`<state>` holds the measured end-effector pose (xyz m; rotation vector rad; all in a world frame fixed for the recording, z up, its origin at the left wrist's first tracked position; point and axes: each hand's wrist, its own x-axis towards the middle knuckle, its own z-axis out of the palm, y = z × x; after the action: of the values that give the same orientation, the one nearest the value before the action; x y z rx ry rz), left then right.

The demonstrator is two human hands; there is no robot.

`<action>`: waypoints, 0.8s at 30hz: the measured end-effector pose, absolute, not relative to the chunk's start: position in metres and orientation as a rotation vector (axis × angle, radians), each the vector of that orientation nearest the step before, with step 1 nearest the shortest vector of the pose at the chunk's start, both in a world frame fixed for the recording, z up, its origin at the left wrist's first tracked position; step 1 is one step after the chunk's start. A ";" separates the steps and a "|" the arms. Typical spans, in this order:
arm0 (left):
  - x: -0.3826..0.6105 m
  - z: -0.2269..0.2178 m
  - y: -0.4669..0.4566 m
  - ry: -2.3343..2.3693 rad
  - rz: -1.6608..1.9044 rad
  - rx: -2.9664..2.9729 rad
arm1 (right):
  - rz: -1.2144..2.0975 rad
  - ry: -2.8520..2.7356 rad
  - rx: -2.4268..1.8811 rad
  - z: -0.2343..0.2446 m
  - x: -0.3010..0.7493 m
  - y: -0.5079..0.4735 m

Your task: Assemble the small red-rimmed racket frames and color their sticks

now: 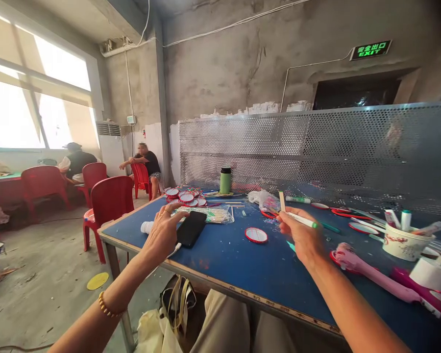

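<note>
My left hand (162, 229) is over the left edge of a black smartphone (193, 228), its fingers stretched forward and apart; whether they touch the phone I cannot tell. A white cable is plugged into the phone's near end. Beside the hand lies a small white bottle (146, 227). My right hand (304, 234) is closed round a white marker (299, 218) with a green end. A flat pale stick (282, 201) stands up from the same fingers. On the table to the left of this hand lies a small round red-rimmed disc (256, 235).
More red-rimmed discs (186, 197) are heaped at the back left, near a bag of sticks (216, 214). A green bottle (225, 181) stands by the perforated metal panel (242, 147). At right are a paper cup (406, 242) of markers and a pink tool (377, 274). Red chairs (112, 198) stand left.
</note>
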<state>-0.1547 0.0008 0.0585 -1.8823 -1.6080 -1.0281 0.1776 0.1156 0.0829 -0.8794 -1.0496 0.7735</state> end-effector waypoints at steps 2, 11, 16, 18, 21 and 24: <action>-0.145 0.062 -0.015 -1.509 -1.103 -1.858 | 0.767 -1.049 -0.885 0.083 0.177 0.116; -0.152 0.048 -0.014 -1.521 -1.038 -1.904 | 0.772 -1.071 -0.895 0.084 0.177 0.114; -0.165 0.039 -0.004 -1.612 -0.968 -1.868 | 0.760 -1.082 -0.895 0.083 0.177 0.114; -0.156 0.036 -0.010 -1.574 -0.980 -1.888 | 0.766 -1.101 -0.895 0.082 0.177 0.114; -0.126 0.028 -0.024 -1.393 -0.995 -2.049 | 0.798 -1.156 -0.903 0.082 0.175 0.112; -0.083 0.013 -0.038 -1.214 -0.953 -2.281 | 0.807 -1.198 -0.914 0.082 0.173 0.111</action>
<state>-0.0833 -0.0380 0.0134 -2.2810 -1.2144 -0.9532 0.1733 0.1113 0.0816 -0.9143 -1.1984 0.8073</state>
